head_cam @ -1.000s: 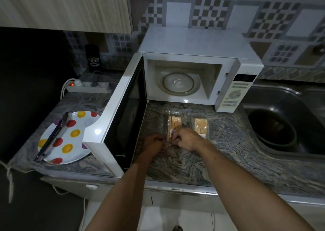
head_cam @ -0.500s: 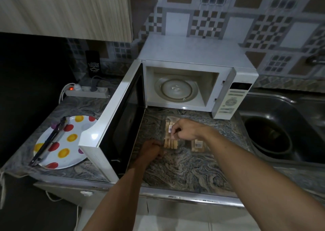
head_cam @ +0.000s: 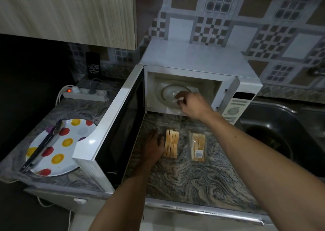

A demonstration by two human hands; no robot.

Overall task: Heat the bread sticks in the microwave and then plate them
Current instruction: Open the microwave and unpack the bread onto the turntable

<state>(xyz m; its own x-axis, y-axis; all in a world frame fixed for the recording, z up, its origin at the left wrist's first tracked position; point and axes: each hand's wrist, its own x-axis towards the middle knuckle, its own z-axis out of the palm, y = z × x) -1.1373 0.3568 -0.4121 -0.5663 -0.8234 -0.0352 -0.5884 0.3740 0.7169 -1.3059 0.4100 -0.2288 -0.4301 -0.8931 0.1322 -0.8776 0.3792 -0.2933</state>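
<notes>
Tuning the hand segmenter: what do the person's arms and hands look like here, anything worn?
Both forearms are bare as far as the frame shows: no sleeves, gloves or watch. No rings or markings are discernible on the left hand or right hand; the dim light could hide small details.

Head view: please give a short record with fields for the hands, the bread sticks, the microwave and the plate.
left hand: rests on the counter, touching the unwrapped bread sticks
right hand: raised before the microwave opening, pinching clear plastic wrap
second pack: wrapped, on the counter
microwave door: open, nothing on the turntable
plate: spotted, left of the door, tongs on it
</notes>
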